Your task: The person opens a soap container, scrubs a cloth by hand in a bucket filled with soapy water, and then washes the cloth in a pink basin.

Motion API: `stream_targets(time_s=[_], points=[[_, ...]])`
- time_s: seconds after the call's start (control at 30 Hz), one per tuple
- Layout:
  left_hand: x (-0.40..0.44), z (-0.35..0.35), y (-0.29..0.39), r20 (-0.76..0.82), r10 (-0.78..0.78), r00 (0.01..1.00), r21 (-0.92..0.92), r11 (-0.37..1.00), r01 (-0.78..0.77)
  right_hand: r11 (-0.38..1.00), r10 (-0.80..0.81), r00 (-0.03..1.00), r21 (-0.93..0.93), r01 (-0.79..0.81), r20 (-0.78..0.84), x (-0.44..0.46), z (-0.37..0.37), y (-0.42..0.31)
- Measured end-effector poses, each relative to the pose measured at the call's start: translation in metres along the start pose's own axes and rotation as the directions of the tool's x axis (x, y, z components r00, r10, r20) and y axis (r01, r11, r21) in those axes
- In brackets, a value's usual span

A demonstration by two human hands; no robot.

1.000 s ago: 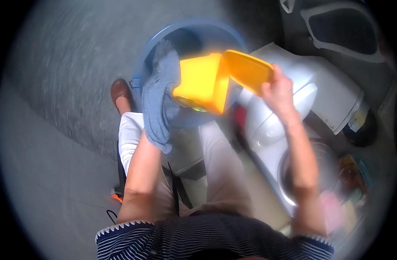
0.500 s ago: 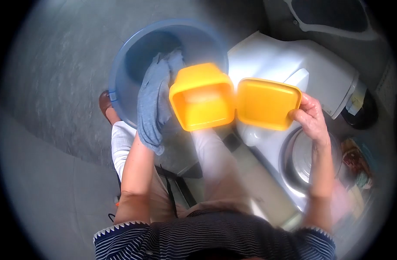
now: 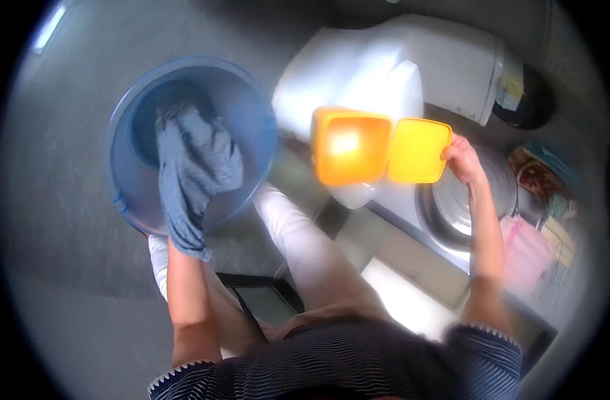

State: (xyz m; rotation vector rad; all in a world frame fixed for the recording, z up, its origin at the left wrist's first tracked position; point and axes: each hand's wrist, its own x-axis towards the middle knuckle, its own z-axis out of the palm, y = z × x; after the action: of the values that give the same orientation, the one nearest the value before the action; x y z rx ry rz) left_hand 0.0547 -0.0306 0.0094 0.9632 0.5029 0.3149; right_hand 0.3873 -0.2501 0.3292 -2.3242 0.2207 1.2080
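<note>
A grey-blue cloth (image 3: 200, 160) drapes over my left hand and wrist, above the blue tub (image 3: 252, 100); the fingers are hidden under it. My right hand (image 3: 464, 159) pinches the outer edge of the yellow lid (image 3: 420, 151). The lid is swung open and joined to a yellow box (image 3: 353, 148), whose open side faces me. The box hangs from the lid, right of the tub and in front of a white appliance. Nothing can be made out inside the box.
The white appliance (image 3: 452, 63) stands at the upper right. Below it a round metal pan (image 3: 445, 200) sits on a light surface. Pink cloth (image 3: 528, 253) and packets lie at the right. My legs straddle a dark-edged panel (image 3: 265, 293).
The yellow box and its lid have turned and moved right, away from the tub. My left hand with the cloth now appears further left, and so does the tub, as the view shifted.
</note>
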Motion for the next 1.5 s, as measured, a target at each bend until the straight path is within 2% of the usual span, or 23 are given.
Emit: stream_targets(time_s=[0.03,0.07,0.13,0.17,0.2,0.23,0.27,0.33,0.43,0.57,0.6,0.73,0.77,0.83,0.87,0.93,0.97,1.03,1.1,1.13,1.17,1.4,1.5], points=[[-0.005,-0.007,-0.024,0.005,-0.008,1.000,0.531,0.848,0.004,1.000,0.013,0.999,0.021,-0.012,-0.036,-0.005,-0.017,0.008],[-0.008,-0.009,-0.038,0.002,-0.004,1.000,0.900,0.437,0.000,0.999,0.018,0.996,0.032,-0.016,-0.088,-0.011,-0.028,0.015],[-0.005,0.000,-0.030,-0.003,-0.070,0.998,0.551,0.832,0.061,0.999,0.028,0.981,0.051,-0.019,-0.192,-0.013,-0.057,0.031],[-0.004,0.003,-0.022,0.005,-0.110,0.994,0.314,0.944,0.103,0.998,0.037,0.970,0.061,-0.023,-0.239,-0.012,-0.072,0.041],[-0.003,0.006,-0.012,0.021,-0.149,0.989,0.057,0.987,0.147,0.988,0.031,0.970,0.152,0.006,-0.239,-0.006,-0.092,0.054],[0.000,0.009,-0.003,0.045,-0.183,0.982,-0.204,0.961,0.189,0.990,0.054,0.955,0.138,-0.014,-0.291,-0.003,-0.104,0.060],[-0.001,0.008,0.000,0.043,-0.217,0.975,-0.307,0.926,0.219,0.991,0.077,0.937,0.127,-0.035,-0.341,0.000,-0.114,0.066],[-0.006,0.005,-0.002,0.004,-0.285,0.958,-0.238,0.931,0.278,0.993,0.117,0.874,0.083,-0.088,-0.471,0.007,-0.130,0.081],[-0.012,-0.001,-0.010,-0.043,-0.356,0.933,-0.165,0.924,0.345,0.974,0.151,0.822,-0.060,-0.219,-0.550,0.027,-0.164,0.106],[-0.013,-0.001,-0.011,-0.067,-0.401,0.914,-0.180,0.906,0.384,0.973,0.102,0.645,-0.060,-0.224,-0.757,0.049,-0.147,0.104],[-0.013,-0.001,-0.012,-0.070,-0.408,0.910,-0.184,0.902,0.391,0.986,0.060,0.641,-0.054,-0.156,-0.766,0.055,-0.153,0.108],[-0.014,0.000,-0.015,-0.090,-0.423,0.902,-0.215,0.892,0.397,0.937,-0.049,0.595,-0.243,-0.251,-0.802,0.065,-0.198,0.117],[-0.015,-0.001,-0.014,-0.101,-0.426,0.899,-0.227,0.890,0.396,0.876,-0.283,0.532,-0.441,-0.195,-0.798,0.067,-0.196,0.120],[-0.016,-0.003,-0.015,-0.113,-0.431,0.895,-0.248,0.885,0.394,0.623,-0.695,0.354,-0.770,-0.139,-0.626,0.062,-0.186,0.126],[-0.016,-0.003,-0.016,-0.124,-0.434,0.892,-0.261,0.882,0.392,0.450,-0.772,0.413,-0.875,-0.179,-0.482,0.054,-0.187,0.121],[-0.016,-0.002,-0.016,-0.146,-0.446,0.883,-0.300,0.870,0.390,0.779,-0.438,0.687,-0.626,-0.032,-0.580,0.029,-0.109,0.081],[-0.016,-0.001,-0.016,-0.156,-0.456,0.876,-0.326,0.861,0.391,0.901,-0.238,0.819,-0.434,-0.016,-0.523,0.023,-0.071,0.069],[-0.019,-0.002,-0.013,-0.186,-0.478,0.859,-0.399,0.835,0.378,0.916,-0.102,0.916,-0.395,-0.065,-0.388,0.045,-0.027,0.079],[-0.016,-0.002,-0.012,-0.209,-0.497,0.842,-0.502,0.794,0.344,0.906,-0.224,0.957,-0.401,0.135,-0.186,0.089,-0.060,0.131],[-0.013,-0.002,-0.013,-0.217,-0.509,0.833,-0.557,0.766,0.322,0.998,-0.001,0.983,0.069,0.014,-0.183,0.113,-0.095,0.159],[-0.010,-0.003,-0.013,-0.223,-0.517,0.826,-0.600,0.741,0.302,0.993,-0.067,0.989,-0.108,0.053,-0.134,0.128,-0.120,0.177],[-0.008,-0.001,-0.019,-0.237,-0.565,0.790,-0.747,0.626,0.224,0.961,0.075,0.977,0.275,-0.017,-0.200,0.127,-0.095,0.156],[-0.009,-0.001,-0.021,-0.247,-0.572,0.782,-0.771,0.605,0.199,0.980,-0.050,0.975,-0.198,0.007,-0.215,0.097,-0.060,0.117]])
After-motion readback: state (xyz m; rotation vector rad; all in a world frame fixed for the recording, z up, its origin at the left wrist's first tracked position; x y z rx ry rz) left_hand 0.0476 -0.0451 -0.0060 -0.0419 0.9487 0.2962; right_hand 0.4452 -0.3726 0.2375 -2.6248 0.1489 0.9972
